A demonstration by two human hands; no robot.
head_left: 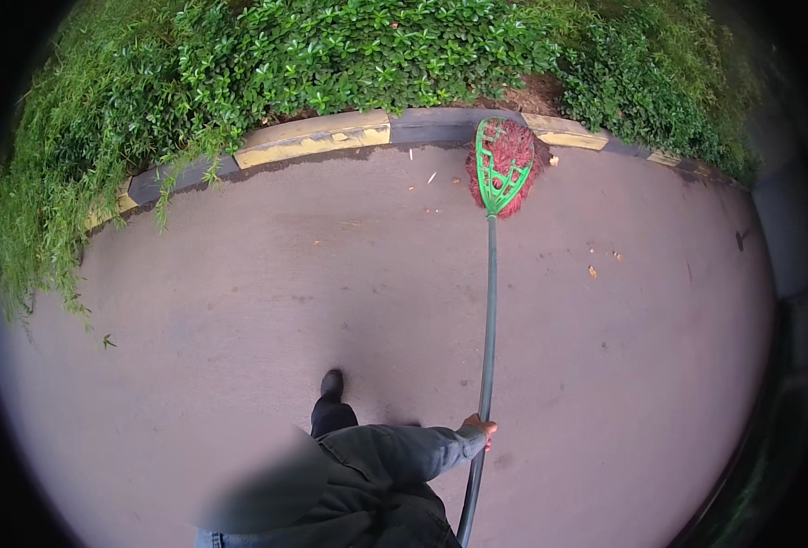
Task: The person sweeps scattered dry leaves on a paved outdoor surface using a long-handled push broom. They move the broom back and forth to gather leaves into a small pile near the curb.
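Presently, one hand (481, 428) is wrapped round the grey handle (489, 320) of a broom (492, 251) — its red-bristled head (517, 149) by the kerb (317, 137), the other hand out of view — while dry leaves (592, 271) dot the pavement (240, 301), so work looks unfinished, extent already cleared indeterminable.

The bristles (514, 143) are red, their frame (493, 198) green, the handle (489, 347) grey, the kerb (331, 135) banded yellow-and-grey.
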